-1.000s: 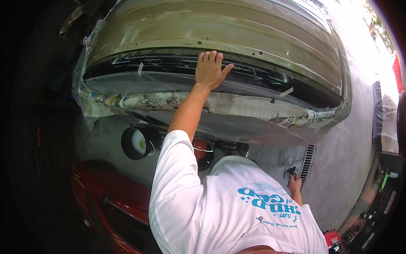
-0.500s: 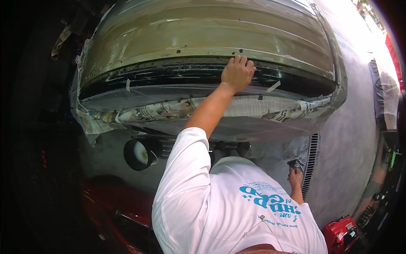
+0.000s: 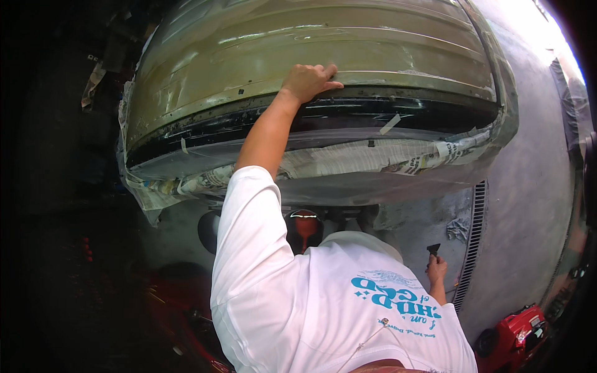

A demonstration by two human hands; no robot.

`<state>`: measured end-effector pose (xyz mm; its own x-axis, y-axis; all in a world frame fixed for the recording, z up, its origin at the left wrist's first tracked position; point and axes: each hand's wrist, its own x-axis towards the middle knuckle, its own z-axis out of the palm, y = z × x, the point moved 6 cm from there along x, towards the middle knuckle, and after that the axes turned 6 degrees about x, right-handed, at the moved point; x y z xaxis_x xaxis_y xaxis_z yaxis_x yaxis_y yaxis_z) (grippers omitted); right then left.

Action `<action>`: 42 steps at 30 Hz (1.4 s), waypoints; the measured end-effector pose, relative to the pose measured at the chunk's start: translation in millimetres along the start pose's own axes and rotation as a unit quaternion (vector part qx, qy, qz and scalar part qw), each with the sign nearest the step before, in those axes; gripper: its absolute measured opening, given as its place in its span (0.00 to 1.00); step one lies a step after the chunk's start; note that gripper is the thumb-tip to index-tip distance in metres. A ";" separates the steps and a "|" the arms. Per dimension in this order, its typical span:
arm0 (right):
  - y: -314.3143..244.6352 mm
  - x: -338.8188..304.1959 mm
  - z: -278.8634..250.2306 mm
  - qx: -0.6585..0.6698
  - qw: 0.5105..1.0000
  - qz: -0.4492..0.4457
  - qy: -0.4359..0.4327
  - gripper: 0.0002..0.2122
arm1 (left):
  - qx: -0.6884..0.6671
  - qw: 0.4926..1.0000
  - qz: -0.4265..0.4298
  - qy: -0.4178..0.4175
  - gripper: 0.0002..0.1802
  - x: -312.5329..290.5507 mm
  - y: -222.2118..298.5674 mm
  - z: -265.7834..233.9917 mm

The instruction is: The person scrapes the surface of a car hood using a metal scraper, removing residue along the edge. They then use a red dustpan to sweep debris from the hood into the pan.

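My left hand (image 3: 306,84) reaches over the near edge of a vehicle's olive-coloured roof panel (image 3: 286,50). Its thumb and index finger come together around a small dark piece at the fingertips, partly hidden. Just below the hand runs a glossy black strip (image 3: 348,113) along the panel's edge, with a short bit of pale tape (image 3: 390,124) stuck to it. Down at my right side, my right hand (image 3: 437,269) grips a small black scraper (image 3: 433,249), its wide blade pointing away from me.
Newspaper (image 3: 348,158) and clear plastic sheet wrap the vehicle below the strip. Dark buckets (image 3: 209,231) stand on the floor by my legs. A drain grate (image 3: 474,230) and crumpled sheet (image 3: 458,229) lie to the right, beyond a red machine (image 3: 516,336). A red vehicle (image 3: 186,323) is lower left.
My left hand has moved left and farther onto the roof panel, from fingers laid over the edge to a pinch. The scraper in my right hand shows more clearly.
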<state>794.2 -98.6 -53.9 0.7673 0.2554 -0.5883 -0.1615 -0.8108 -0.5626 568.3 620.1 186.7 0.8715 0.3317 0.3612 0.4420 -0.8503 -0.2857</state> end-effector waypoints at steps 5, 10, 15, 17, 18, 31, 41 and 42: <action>-3.0 26.8 8.5 0.042 0.999 0.009 -0.010 0.15 | 0.029 0.983 0.175 0.052 0.16 -2.6 -0.8 -2.1; -11.6 43.2 7.7 0.073 0.997 0.006 0.000 0.13 | -0.035 0.974 0.222 -0.023 0.08 -5.0 -6.5 6.1; -6.1 53.8 13.1 0.087 0.996 0.019 -0.031 0.13 | -0.034 0.983 0.159 -0.080 0.03 -7.5 -6.1 10.1; -3.3 61.5 16.8 0.059 0.997 0.026 -0.044 0.13 | -0.086 0.994 0.071 -0.021 0.03 -10.0 -9.3 -0.5; -3.2 66.3 18.1 0.034 0.998 0.023 -0.046 0.13 | -0.118 0.993 0.023 0.003 0.04 -14.4 -11.4 -5.8; -91.9 118.9 55.0 -0.061 0.985 -0.118 -0.109 0.17 | -0.075 0.764 -0.635 0.082 0.13 -403.0 48.2 -88.3; -124.8 99.7 50.4 -0.134 0.978 -0.123 -0.099 0.17 | 0.018 0.546 -0.753 -0.366 0.23 -569.5 114.8 -103.9; -126.0 97.4 48.8 -0.145 0.977 -0.127 -0.097 0.17 | -0.015 0.582 -0.741 -0.334 0.26 -540.9 99.0 -95.8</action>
<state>859.0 54.1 -68.7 0.6240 0.5389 -0.5658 0.2220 -0.8165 -0.5329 120.3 317.4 48.1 -0.5706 0.7858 -0.2384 0.8180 0.5696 -0.0806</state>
